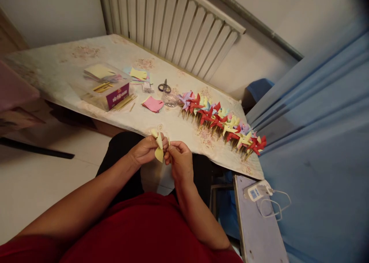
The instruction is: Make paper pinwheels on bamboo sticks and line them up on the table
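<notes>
Above my lap, by the table's front edge, my left hand (146, 149) is closed on a pale yellow paper pinwheel (159, 154) with curled blades. Close against it, my right hand (181, 159) pinches a thin wooden stick (169, 142), whose tip shows between the fingers. Whether the stick and the pinwheel are joined, I cannot tell; the fingers hide that spot. Finished-looking pinwheels (217, 119) in red, yellow, purple and blue stand on sticks in rows at the right of the table.
On the table (178, 130) are a clear plastic box (99, 96) with sticks and paper, loose sticks (123, 103), pink paper squares (153, 104), scissors (164, 87) and a small clear container (171, 99). A white power strip (258, 191) with a cable lies on the lower bench (259, 232).
</notes>
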The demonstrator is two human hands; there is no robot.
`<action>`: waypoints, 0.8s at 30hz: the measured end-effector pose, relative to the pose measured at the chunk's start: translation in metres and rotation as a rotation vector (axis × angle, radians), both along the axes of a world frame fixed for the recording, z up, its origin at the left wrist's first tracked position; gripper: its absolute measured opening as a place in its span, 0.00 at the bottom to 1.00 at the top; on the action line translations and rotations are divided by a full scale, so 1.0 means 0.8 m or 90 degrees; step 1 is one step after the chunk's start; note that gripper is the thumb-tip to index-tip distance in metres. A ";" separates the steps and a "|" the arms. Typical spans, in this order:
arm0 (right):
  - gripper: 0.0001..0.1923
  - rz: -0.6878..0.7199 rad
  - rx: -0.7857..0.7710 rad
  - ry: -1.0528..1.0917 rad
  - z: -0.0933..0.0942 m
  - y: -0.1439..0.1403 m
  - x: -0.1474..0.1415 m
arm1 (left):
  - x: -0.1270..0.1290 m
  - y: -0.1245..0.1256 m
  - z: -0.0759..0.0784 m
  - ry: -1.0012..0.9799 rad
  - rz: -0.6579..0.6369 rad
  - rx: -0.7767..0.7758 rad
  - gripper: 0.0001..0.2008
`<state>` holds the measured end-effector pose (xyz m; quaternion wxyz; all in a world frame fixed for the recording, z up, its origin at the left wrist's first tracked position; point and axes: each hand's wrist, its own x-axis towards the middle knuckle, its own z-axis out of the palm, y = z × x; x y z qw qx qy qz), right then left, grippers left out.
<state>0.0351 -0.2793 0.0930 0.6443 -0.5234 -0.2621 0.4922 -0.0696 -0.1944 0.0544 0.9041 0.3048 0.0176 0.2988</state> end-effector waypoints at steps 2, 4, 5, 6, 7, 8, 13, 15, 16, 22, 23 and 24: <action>0.08 0.003 0.001 -0.006 0.002 -0.002 -0.004 | -0.001 -0.001 0.002 0.010 0.004 -0.002 0.15; 0.08 0.007 0.004 -0.005 0.004 -0.003 -0.007 | -0.002 -0.002 0.002 0.020 0.011 -0.005 0.16; 0.08 0.009 0.007 -0.003 0.005 -0.004 -0.009 | -0.002 -0.002 0.002 0.022 0.015 -0.007 0.16; 0.07 0.013 0.010 -0.003 0.005 -0.004 -0.010 | -0.003 -0.002 0.002 0.022 0.016 -0.009 0.16; 0.07 0.017 0.013 -0.004 0.006 -0.005 -0.012 | -0.003 -0.002 0.001 0.022 0.016 -0.012 0.15; 0.07 0.019 0.014 -0.007 0.006 -0.005 -0.013 | -0.004 -0.003 0.001 0.020 0.015 -0.017 0.15; 0.07 0.006 0.011 -0.025 0.006 -0.006 -0.020 | -0.005 -0.003 0.002 0.030 0.009 -0.045 0.15; 0.06 -0.003 0.010 -0.030 0.005 -0.006 -0.021 | -0.004 -0.003 0.002 0.036 0.020 -0.061 0.15; 0.06 -0.007 0.009 -0.032 0.005 -0.006 -0.022 | -0.004 -0.004 0.002 0.039 0.026 -0.068 0.15; 0.06 -0.012 0.013 -0.033 0.004 -0.007 -0.024 | -0.003 -0.005 0.001 0.046 0.038 -0.082 0.17; 0.06 -0.011 0.014 -0.033 0.004 -0.007 -0.024 | -0.003 -0.005 0.001 0.044 0.037 -0.081 0.17; 0.06 -0.010 0.013 -0.033 0.003 -0.007 -0.024 | -0.003 -0.005 0.001 0.043 0.036 -0.080 0.18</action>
